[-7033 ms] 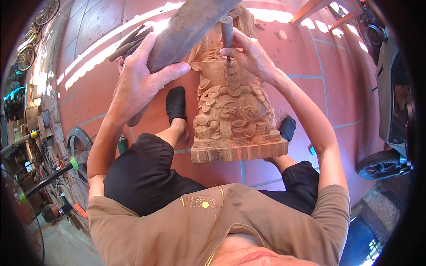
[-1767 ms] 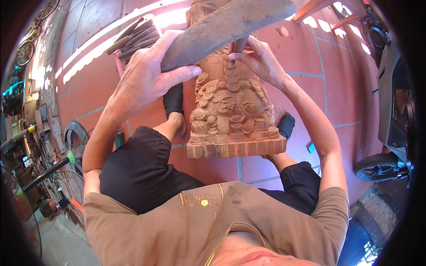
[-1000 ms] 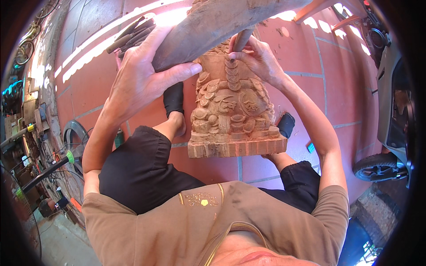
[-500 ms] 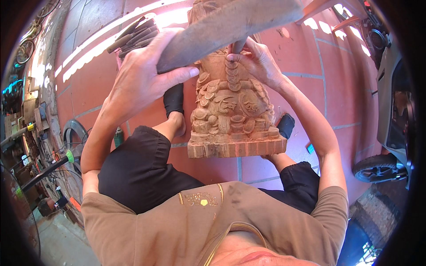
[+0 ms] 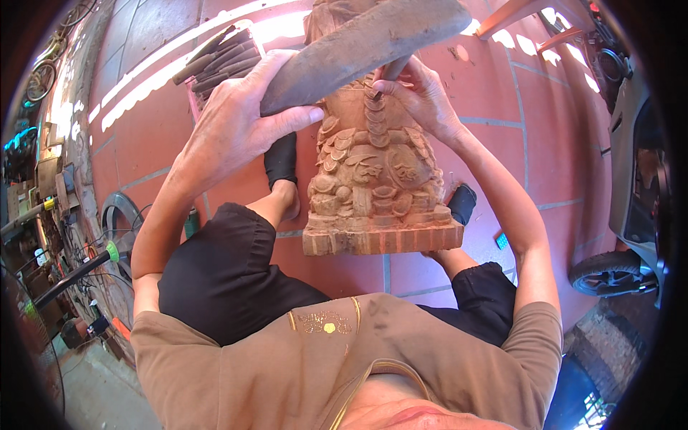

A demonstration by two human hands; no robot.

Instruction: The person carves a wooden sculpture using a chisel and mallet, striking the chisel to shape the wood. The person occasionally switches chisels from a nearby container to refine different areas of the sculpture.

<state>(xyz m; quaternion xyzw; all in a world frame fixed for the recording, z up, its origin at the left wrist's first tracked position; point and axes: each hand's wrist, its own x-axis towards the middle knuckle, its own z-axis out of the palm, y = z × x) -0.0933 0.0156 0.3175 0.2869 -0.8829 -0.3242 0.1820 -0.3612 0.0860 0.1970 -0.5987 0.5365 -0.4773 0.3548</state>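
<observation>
A carved wooden statue lies on the floor between my legs, its flat base toward me and coins and round shapes cut in relief along it. My left hand is wrapped round one end of a long flat wooden mallet, which slants up to the right over the statue. Pinched in my right hand is a carving chisel, its tip down at the row of carved coins. The mallet lies across the view over the chisel's upper end; whether they touch I cannot tell.
Several dark-handled tools lie bundled in a pink holder beyond my left hand. A motorbike wheel stands at the right, and an orange wooden leg at the far right. Tools and cables crowd the left edge. A small teal object lies on the tiles.
The mallet's far end has shifted a little to the left. My right hand and the chisel have moved slightly; the statue stays where it was.
</observation>
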